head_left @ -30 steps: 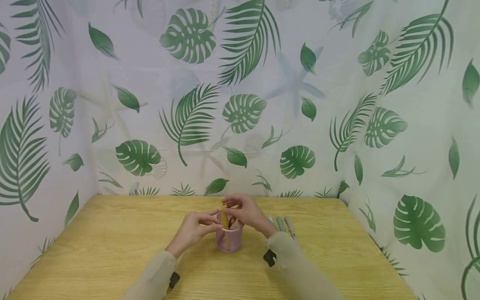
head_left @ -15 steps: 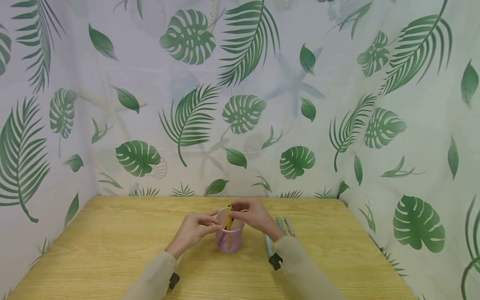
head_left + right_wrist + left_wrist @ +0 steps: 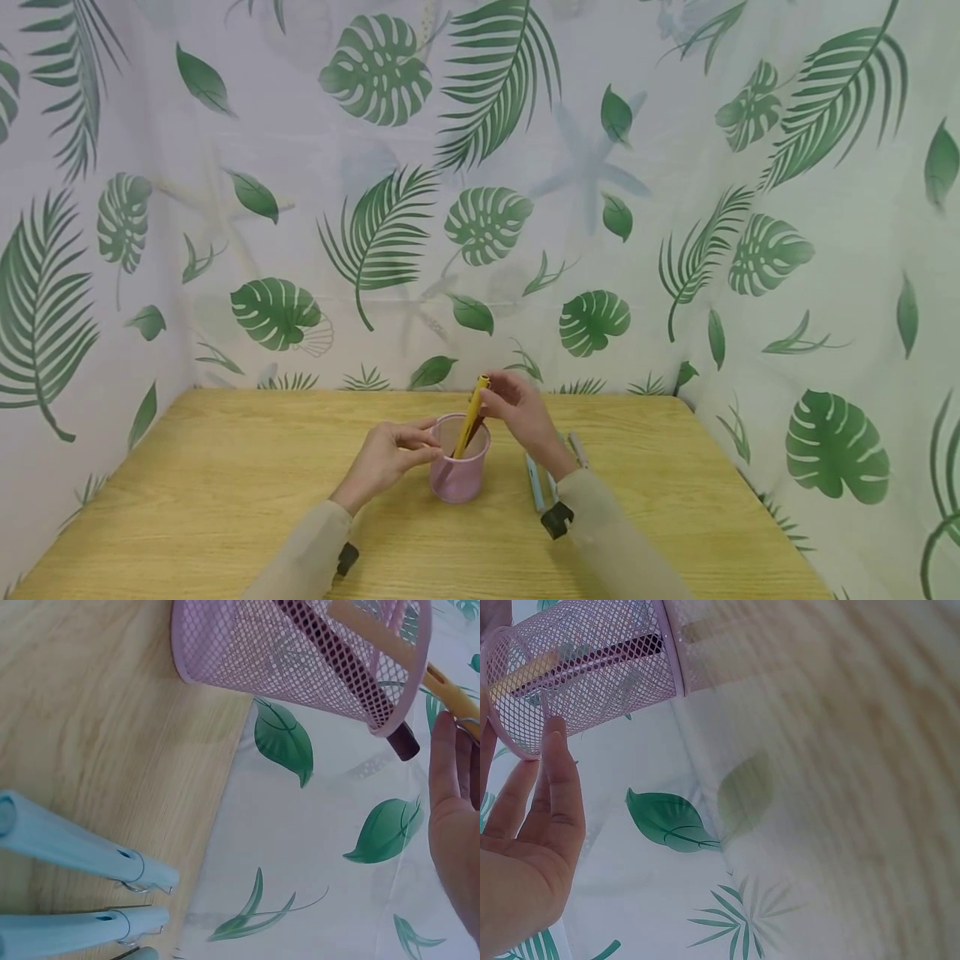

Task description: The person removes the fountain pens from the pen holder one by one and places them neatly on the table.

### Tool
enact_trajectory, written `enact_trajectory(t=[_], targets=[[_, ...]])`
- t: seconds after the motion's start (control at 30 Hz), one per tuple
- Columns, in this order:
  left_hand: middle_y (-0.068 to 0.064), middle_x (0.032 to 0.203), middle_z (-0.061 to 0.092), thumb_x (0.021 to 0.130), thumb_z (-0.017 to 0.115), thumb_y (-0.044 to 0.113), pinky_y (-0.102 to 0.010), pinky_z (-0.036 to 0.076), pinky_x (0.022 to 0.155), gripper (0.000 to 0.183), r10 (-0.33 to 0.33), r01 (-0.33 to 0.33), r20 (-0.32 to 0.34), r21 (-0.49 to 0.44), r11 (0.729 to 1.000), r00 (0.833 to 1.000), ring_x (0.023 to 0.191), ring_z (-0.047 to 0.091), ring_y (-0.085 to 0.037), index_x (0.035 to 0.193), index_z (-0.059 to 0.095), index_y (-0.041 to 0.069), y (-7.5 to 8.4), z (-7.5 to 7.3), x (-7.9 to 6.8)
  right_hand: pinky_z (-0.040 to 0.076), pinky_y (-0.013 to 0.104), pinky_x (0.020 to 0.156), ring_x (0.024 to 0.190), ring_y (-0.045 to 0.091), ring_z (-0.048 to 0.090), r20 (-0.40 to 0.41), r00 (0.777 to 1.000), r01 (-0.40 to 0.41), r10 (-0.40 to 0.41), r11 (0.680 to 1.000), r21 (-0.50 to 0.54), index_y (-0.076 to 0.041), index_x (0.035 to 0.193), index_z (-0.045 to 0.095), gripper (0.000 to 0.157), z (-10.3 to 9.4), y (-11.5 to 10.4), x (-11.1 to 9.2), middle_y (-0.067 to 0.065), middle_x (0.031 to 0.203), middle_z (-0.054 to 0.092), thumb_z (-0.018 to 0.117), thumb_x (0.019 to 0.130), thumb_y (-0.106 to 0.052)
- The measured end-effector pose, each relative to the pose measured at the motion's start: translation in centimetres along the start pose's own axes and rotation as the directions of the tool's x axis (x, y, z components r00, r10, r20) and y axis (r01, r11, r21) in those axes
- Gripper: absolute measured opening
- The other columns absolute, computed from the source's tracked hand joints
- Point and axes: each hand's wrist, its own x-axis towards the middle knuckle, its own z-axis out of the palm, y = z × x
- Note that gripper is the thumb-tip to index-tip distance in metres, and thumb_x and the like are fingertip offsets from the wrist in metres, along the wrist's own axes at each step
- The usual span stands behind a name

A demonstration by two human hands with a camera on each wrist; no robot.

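A pink mesh pen cup (image 3: 457, 483) stands upright at the middle of the table. My left hand (image 3: 390, 457) holds its rim from the left side, thumb and fingers at the edge. Between the fingertips of my right hand (image 3: 522, 414) is the upper end of a yellow pen (image 3: 470, 422), which has a clip. That pen leans to the right, its lower end still inside the cup's mesh wall. A dark maroon pen (image 3: 405, 741) also leans in the cup, its end sticking out past the rim.
To the right of the cup, partly under my right wrist, lie light-blue pens (image 3: 67, 836) and a greyish-pink pen (image 3: 578, 451). Behind the wooden table (image 3: 247, 467) hangs a white leaf-printed cloth (image 3: 412, 250).
My right hand has moved up and to the right with the yellow pen, which now rises higher and tilts more. The left hand has stayed at the cup's rim.
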Motion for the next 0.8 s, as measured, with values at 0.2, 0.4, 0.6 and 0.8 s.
enact_trajectory(t=[0.2,0.4,0.6,0.8], targets=[[-0.009,0.121,0.057,0.076,0.073,0.015,-0.047,0.043,0.087,0.008,0.020,-0.020,0.005,-0.004,1.000,1.000,0.111,0.053,-0.028,0.083,0.072,0.012,0.0,-0.1,0.2,0.049,0.045,0.077,0.090,0.029,0.062,-0.055,0.998,0.033,-0.027,0.993,0.114,0.001,0.117,0.052,0.032,-0.8,-0.3,0.7,0.033,0.107,0.056,0.058,0.089,-0.012],[0.000,0.120,0.058,0.074,0.074,0.026,-0.039,0.045,0.086,0.010,0.025,-0.026,0.009,0.014,1.000,1.000,0.108,0.055,-0.019,0.082,0.073,0.020,0.0,-0.3,0.3,0.050,0.045,0.075,0.093,0.034,0.061,-0.080,0.996,0.048,-0.036,0.988,0.150,0.002,0.121,0.052,0.033,-1.5,-0.3,1.1,0.038,0.109,0.051,0.056,0.090,-0.008],[0.002,0.120,0.058,0.073,0.075,0.029,-0.041,0.044,0.088,0.013,0.035,-0.035,0.009,0.008,0.999,0.999,0.107,0.056,-0.018,0.083,0.073,0.021,-0.1,-0.3,0.4,0.051,0.043,0.075,0.103,0.046,0.052,-0.083,0.997,0.013,0.000,0.988,0.151,-0.001,0.121,0.054,0.032,-1.9,-0.5,1.1,0.035,0.112,0.052,0.056,0.089,-0.007],[0.002,0.120,0.058,0.072,0.075,0.031,-0.037,0.046,0.085,0.016,0.022,-0.022,0.009,0.006,1.000,1.000,0.103,0.058,-0.017,0.082,0.073,0.019,-0.5,-0.1,0.3,0.051,0.045,0.074,0.099,0.039,0.057,-0.124,0.992,-0.014,0.034,0.988,0.157,-0.002,0.120,0.055,0.033,-2.0,-0.5,0.8,0.029,0.110,0.057,0.059,0.087,-0.008]])
